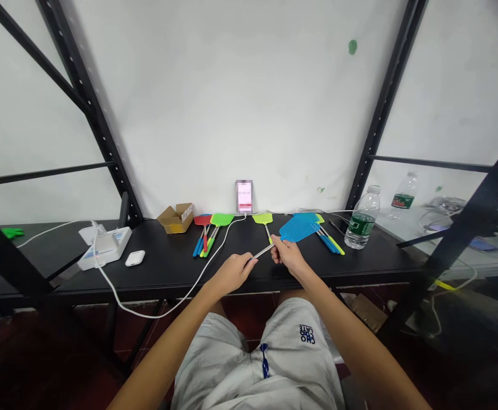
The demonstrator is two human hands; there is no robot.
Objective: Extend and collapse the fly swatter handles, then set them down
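A blue fly swatter (299,229) is held in both hands above the black table. My left hand (235,272) is closed around the handle end, which it hides. My right hand (286,253) grips the swatter close to its blue mesh head, and a bare metal rod shows between the two hands. Behind them lies a green fly swatter (262,218), its lower part partly covered by my right hand. Left of it is a bunch with a red swatter (203,220) and a light-green swatter (222,219). More swatter handles (328,240) in blue and yellow-green lie to the right.
A phone (244,196) leans on the wall with a white cable (198,279) running from it across the table. Leftward are a small cardboard box (176,218), a white earphone case (135,258) and a power strip (106,249). A water bottle (362,219) stands at right, near a metal post.
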